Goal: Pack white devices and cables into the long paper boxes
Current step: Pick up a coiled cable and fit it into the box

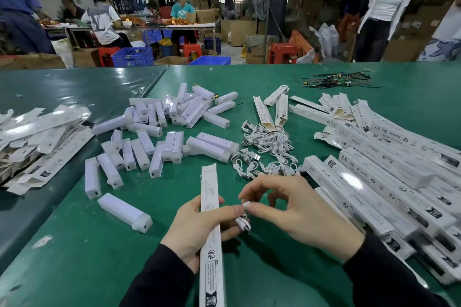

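Gripping a long paper box (210,217) in the left hand (197,227), the person held it lengthwise, one end toward the body and the open flap pointing away over the green tabletop (74,257). Fingers curled round the box from beneath, thumb laid across its top face. The right hand (294,212) sat just beside, palm down, thumb and forefinger pinching a small coiled white cable (244,221) right at the box's edge; remaining fingers arched loosely above. Dark sleeves covered both forearms.

Print on the held box was mostly too small to read; a round logo and a block of fine text showed near the close end.

To the right lay a stack of filled boxes (389,182), overlapping, lids printed "CE FC RoHS" with a recycling mark; one line read roughly "Made in China". Empty boxes (270,112) with open brown interiors lay further back.

White devices (159,132) were scattered across the middle of the tabletop, one lone device (124,212) lying near the left hand. A heap of loose white cables (267,149) sat between the devices and the filled boxes. Flattened box blanks (42,137) were piled at far left. A bundle of dark wires (336,80) lay at the far edge.
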Available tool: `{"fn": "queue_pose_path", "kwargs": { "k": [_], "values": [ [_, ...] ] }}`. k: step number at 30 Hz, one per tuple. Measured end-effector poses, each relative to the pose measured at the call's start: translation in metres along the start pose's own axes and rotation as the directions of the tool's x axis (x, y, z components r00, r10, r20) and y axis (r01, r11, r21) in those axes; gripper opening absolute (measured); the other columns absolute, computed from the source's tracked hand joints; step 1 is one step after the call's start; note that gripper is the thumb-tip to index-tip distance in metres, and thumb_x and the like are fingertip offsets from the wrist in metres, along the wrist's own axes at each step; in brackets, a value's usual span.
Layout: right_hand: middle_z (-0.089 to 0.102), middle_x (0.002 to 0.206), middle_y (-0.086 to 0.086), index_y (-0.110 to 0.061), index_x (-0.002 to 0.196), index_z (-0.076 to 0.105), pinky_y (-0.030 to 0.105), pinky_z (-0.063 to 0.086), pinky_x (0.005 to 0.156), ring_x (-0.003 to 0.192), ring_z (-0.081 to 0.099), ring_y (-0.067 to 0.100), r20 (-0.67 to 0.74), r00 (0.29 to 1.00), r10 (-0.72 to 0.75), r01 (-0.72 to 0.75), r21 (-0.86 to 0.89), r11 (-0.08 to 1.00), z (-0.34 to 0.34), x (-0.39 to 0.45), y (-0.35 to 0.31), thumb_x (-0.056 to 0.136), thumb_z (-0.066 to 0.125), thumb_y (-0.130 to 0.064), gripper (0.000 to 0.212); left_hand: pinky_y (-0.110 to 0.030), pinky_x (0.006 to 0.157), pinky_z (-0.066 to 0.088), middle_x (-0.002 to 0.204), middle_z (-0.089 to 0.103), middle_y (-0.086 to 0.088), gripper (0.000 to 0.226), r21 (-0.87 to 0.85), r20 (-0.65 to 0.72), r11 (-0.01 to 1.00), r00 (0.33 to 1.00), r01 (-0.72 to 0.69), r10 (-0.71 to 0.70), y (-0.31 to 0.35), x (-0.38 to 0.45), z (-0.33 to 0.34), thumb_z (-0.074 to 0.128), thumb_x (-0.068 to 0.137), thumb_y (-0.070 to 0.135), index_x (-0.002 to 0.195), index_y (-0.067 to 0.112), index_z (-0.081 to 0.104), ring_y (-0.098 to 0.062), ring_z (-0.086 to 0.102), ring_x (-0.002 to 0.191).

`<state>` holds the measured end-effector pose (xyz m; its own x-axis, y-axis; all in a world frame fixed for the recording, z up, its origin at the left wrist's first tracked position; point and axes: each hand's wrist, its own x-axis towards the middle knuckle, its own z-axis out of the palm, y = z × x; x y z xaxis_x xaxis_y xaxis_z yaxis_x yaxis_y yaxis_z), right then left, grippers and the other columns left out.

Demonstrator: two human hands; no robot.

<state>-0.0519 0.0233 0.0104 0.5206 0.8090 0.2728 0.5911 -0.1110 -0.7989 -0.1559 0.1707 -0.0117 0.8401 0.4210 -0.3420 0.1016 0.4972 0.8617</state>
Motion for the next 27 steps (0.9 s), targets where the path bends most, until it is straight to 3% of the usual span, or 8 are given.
{"fn": "queue_pose_path", "kwargs": {
  "k": [4,10,15,18,21,23,25,27],
  "values": [
    [0.071,0.093,-0.013,-0.028,0.103,0.071,0.024,0.054,0.079,0.088,0.067,0.004,0.026,0.997,0.075,-0.076,0.065,0.995,0.009,-0.003,-0.003,0.073,0.082,-0.04,0.034,-0.027,0.045,0.053,0.06,0.063,-0.016,0.059,-0.07,-0.02,0.997,1.0,-0.014,0.012,0.001,0.0,0.001,0.079,0.041,-0.002,0.092,0.002,0.049,-0.024,0.065,0.049],
    [0.076,0.086,-0.004,-0.018,0.109,0.074,0.025,0.057,0.08,0.077,0.072,0.009,-0.017,0.995,0.1,-0.097,0.133,0.986,0.01,-0.003,-0.003,0.073,0.085,-0.021,0.039,-0.025,0.043,0.053,0.055,0.057,-0.012,0.052,-0.16,-0.032,0.987,0.999,-0.014,0.009,0.003,0.002,0.001,0.078,0.043,-0.004,0.087,0.003,0.051,-0.018,0.06,0.043],
    [0.075,0.087,-0.005,-0.015,0.106,0.076,0.024,0.057,0.076,0.078,0.069,0.006,-0.077,0.996,-0.039,0.041,0.016,0.999,0.009,-0.003,-0.004,0.078,0.081,-0.017,0.028,-0.026,0.048,0.055,0.063,0.06,-0.016,0.052,-0.19,0.003,0.982,1.0,-0.001,0.002,0.0,0.001,-0.001,0.077,0.05,0.0,0.096,0.001,0.054,-0.02,0.063,0.051],
    [0.073,0.082,-0.004,-0.013,0.101,0.078,0.03,0.055,0.071,0.073,0.066,0.009,-0.119,0.991,-0.061,0.058,-0.028,0.998,0.008,-0.001,0.001,0.08,0.08,-0.017,0.022,-0.028,0.049,0.056,0.076,0.066,-0.02,0.049,-0.214,0.027,0.977,1.0,0.007,-0.002,0.001,0.001,0.001,0.076,0.057,0.01,0.099,-0.002,0.056,-0.025,0.069,0.06],
    [0.074,0.079,0.0,-0.014,0.099,0.078,0.033,0.057,0.073,0.073,0.068,0.018,-0.204,0.979,0.016,-0.001,0.075,0.997,0.004,0.0,0.004,0.081,0.078,-0.01,0.019,-0.031,0.051,0.056,0.081,0.053,-0.014,0.067,-0.149,0.027,0.989,1.0,-0.005,0.009,0.003,-0.002,0.004,0.08,0.045,0.024,0.104,-0.002,0.062,-0.024,0.066,0.06],
    [0.075,0.078,0.006,-0.015,0.098,0.076,0.026,0.057,0.071,0.071,0.07,0.021,-0.265,0.961,0.08,-0.025,0.204,0.979,-0.005,0.002,0.004,0.08,0.075,-0.004,0.021,-0.028,0.048,0.052,0.071,0.046,-0.008,0.071,-0.091,0.053,0.995,0.998,-0.029,0.034,0.001,-0.003,0.007,0.079,0.049,0.033,0.11,-0.002,0.064,-0.018,0.054,0.053],
    [0.074,0.076,0.009,-0.015,0.097,0.075,0.021,0.056,0.067,0.066,0.071,0.019,-0.308,0.943,0.126,-0.026,0.31,0.95,-0.014,0.005,0.003,0.077,0.076,-0.007,0.022,-0.026,0.045,0.048,0.059,0.044,-0.005,0.064,-0.082,0.087,0.995,0.994,-0.062,0.069,-0.002,-0.004,0.007,0.073,0.063,0.035,0.112,-0.004,0.057,-0.017,0.047,0.047],
    [0.074,0.076,0.011,-0.013,0.094,0.073,0.023,0.058,0.066,0.065,0.071,0.02,-0.345,0.925,0.157,-0.02,0.369,0.929,-0.023,0.006,0.001,0.07,0.077,-0.016,0.024,-0.029,0.046,0.051,0.056,0.049,-0.009,0.051,-0.071,0.117,0.994,0.989,-0.078,0.086,-0.003,-0.004,0.007,0.069,0.07,0.037,0.101,0.001,0.049,-0.021,0.054,0.048]
  ]
}}
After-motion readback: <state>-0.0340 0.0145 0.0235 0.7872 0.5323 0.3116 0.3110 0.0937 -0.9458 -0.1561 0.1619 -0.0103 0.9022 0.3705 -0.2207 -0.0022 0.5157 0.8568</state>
